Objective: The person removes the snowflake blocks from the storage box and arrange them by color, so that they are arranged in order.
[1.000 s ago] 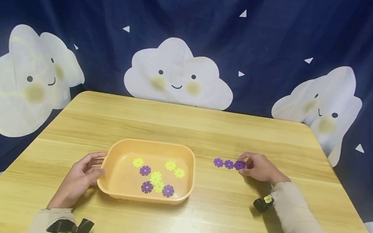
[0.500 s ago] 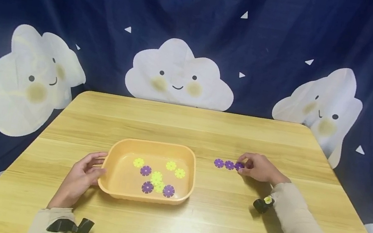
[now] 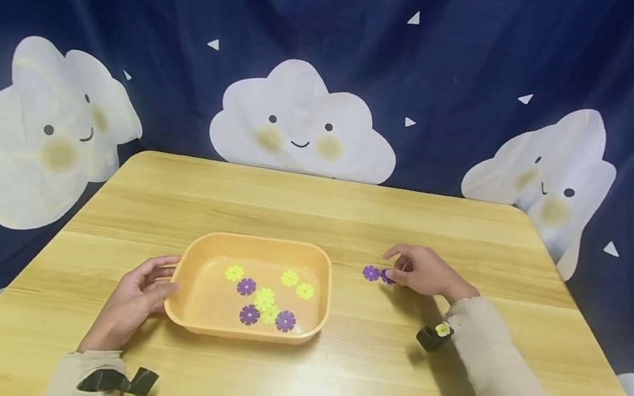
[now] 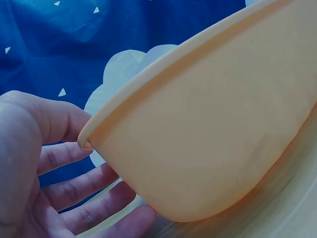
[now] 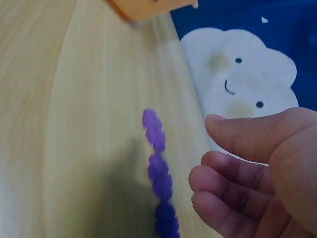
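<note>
My left hand [image 3: 130, 299] grips the left end of a yellow-orange plastic basin [image 3: 208, 310], thumb at the rim and fingers against the outer wall; the left wrist view shows that wall [image 4: 198, 124] close up. Inside lie several yellow notched snowflake discs [image 3: 234, 273] and purple snowflake discs [image 3: 249, 315]. To the right of the basin, purple snowflake discs [image 3: 371, 273] lie in a row on the table. Over this row hovers my right hand [image 3: 425, 271], fingers loosely bent and holding nothing. The right wrist view shows three discs [image 5: 160, 176] in the row, apart from the fingertips.
A light wooden table [image 3: 314, 212] carries everything. Behind it hangs a dark blue curtain [image 3: 457, 53] with smiling white clouds. Black straps [image 3: 434, 337] are on both sleeves.
My right hand has let go of the rightmost purple snowflake disc, lifted slightly and moved left over the row. My left hand and the basin have stayed in place.
</note>
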The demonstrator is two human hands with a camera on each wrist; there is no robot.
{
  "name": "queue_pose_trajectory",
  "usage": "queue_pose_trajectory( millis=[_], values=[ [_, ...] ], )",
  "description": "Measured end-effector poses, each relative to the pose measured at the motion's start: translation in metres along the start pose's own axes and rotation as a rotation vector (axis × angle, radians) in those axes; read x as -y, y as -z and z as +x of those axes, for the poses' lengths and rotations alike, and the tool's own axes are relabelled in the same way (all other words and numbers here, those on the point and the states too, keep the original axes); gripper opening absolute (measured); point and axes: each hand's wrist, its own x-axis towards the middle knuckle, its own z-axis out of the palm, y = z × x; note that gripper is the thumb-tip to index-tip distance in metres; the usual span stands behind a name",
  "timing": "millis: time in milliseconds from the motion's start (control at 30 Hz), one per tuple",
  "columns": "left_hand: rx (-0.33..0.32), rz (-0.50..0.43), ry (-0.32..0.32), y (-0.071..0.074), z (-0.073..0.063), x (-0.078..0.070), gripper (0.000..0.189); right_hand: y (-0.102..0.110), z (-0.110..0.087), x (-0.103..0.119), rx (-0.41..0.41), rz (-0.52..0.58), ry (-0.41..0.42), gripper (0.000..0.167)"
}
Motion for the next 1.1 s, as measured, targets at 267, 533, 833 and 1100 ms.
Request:
queue_pose_trajectory(
  millis=[267,533,833,1100],
  values=[
    [0.008,-0.010,-0.009,0.000,0.000,0.001,0.049,0.001,0.017,0.018,0.027,0.017,0.041,0.029],
    [0.014,-0.006,-0.004,0.001,-0.001,0.000,0.050,-0.002,0.034,0.037,0.044,0.009,0.072,0.028],
    [0.009,0.015,-0.001,0.001,-0.001,-0.002,0.050,-0.005,0.051,0.063,0.039,0.004,0.087,0.026],
    [-0.005,0.017,-0.001,0.000,0.000,-0.002,0.049,-0.015,0.066,0.082,0.079,0.047,0.118,0.027]
  ],
)
